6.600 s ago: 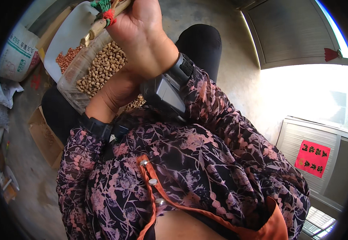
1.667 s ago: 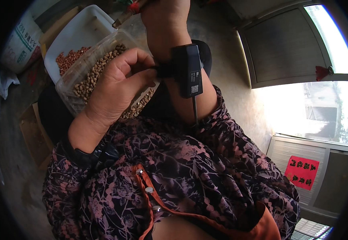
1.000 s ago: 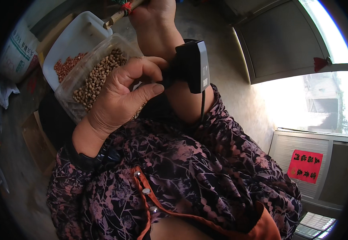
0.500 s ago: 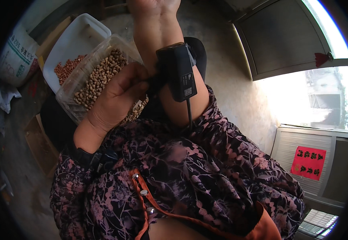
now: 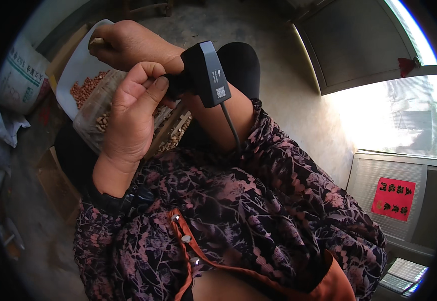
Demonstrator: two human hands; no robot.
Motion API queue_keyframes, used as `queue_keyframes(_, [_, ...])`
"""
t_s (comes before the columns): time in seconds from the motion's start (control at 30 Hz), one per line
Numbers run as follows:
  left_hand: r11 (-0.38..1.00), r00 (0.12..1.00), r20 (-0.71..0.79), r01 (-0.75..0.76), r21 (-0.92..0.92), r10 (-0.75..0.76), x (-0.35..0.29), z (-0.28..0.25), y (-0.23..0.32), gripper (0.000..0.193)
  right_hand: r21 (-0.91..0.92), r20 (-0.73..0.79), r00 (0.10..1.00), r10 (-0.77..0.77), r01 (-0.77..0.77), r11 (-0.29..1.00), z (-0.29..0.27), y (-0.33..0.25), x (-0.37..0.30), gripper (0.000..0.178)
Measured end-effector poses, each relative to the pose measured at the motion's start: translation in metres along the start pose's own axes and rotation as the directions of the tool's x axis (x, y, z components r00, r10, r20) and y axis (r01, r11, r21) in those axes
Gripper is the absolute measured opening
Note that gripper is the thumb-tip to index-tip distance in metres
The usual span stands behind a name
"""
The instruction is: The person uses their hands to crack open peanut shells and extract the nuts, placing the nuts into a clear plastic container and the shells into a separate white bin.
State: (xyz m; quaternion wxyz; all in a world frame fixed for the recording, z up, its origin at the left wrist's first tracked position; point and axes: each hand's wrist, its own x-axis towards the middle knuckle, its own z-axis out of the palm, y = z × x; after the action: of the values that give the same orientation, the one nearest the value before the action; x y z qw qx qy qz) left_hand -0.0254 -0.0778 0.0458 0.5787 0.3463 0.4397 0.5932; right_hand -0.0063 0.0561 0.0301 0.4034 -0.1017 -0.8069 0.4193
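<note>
Over on the far left, the sack slumps with a crumpled white bag just below it, and a carton sits on the floor beside the left knee. Next along comes the white bin, red nuts heaped toward its near end. Up against its right side is the clear bin, tan nuts showing by its left edge, much of the rest covered by an arm.

And here's the left hand, raised over the clear bin, palm side showing, thumb and forefinger pinching the black strap. Farther off, the right hand reaches over the white bin's right edge, fingers clenched round a stick; just its blunt end pokes out on the left, the remainder hidden in the fist.

To the right, the strap carries a black device on the right wrist, its cable running down to the flowered sleeve. Under that forearm, pale shells lie near the lap. Beyond, the dark right knee, then the grey door, and far right, red paper on a panel.
</note>
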Motion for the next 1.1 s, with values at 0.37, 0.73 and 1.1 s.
queue_keyframes(0.37, [1.000,1.000,-0.002,-0.008,0.007,0.008,0.001,0.015,0.001,0.010,0.812,-0.213,0.825,0.523,-0.148,0.564,-0.051,-0.008,0.027,0.016])
queue_keyframes(0.73, [0.991,0.995,-0.034,-0.086,0.103,0.090,-0.007,0.007,0.014,0.006,0.979,-0.072,0.822,0.565,-0.051,0.199,-0.046,0.001,0.033,0.016])
queue_keyframes(1.1, [0.987,0.999,-0.029,0.037,0.154,-0.033,-0.007,-0.004,0.002,0.009,0.992,0.049,0.904,0.424,-0.094,0.085,-0.034,-0.024,0.022,0.016])
